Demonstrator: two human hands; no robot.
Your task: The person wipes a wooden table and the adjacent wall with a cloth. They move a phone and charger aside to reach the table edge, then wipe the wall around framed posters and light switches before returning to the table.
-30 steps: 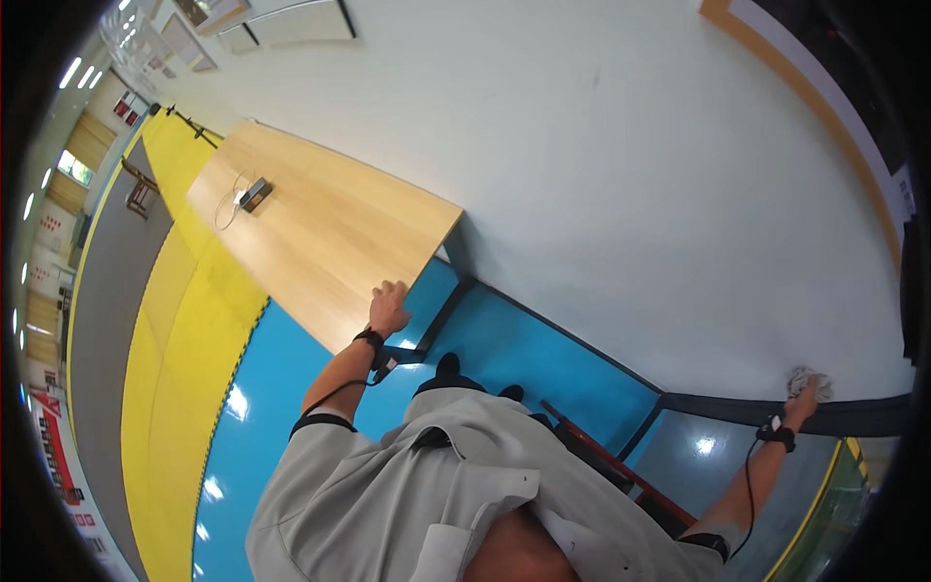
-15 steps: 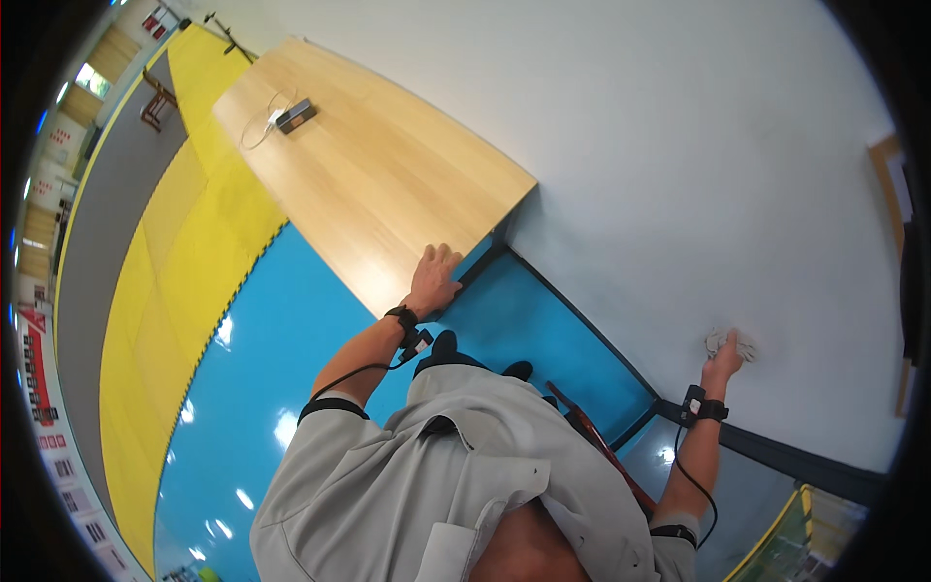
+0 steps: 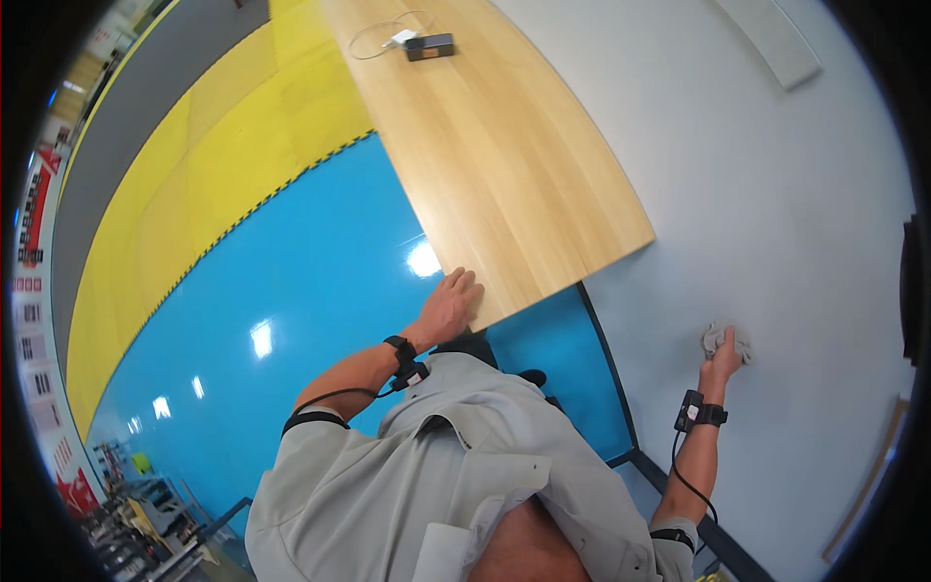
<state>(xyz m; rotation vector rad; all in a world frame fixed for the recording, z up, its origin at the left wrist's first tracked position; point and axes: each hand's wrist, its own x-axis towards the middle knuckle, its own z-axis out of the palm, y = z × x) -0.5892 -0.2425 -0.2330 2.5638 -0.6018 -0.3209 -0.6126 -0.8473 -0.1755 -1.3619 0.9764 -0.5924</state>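
My right hand [image 3: 722,360] presses a crumpled grey cloth [image 3: 713,339] to the white wall [image 3: 659,320] on the right, its fingers closed round it. My left hand [image 3: 452,308] lies at the near left corner of a light wooden table [image 3: 524,184], with stretched fingers resting on the top along the edge. Both wrists carry a dark strap with a small cabled device.
A dark box [image 3: 430,47] with a thin pale cable [image 3: 367,41] sits at the table's far end. Shiny blue flooring [image 3: 320,252] meets yellow mats [image 3: 262,116] on the left. Equipment [image 3: 145,524] stands lower left. A white panel [image 3: 776,44] is on the wall.
The view has turned, so the table appears farther right and lower. My left hand now sits on its left near corner. My right hand keeps the cloth at the wall.
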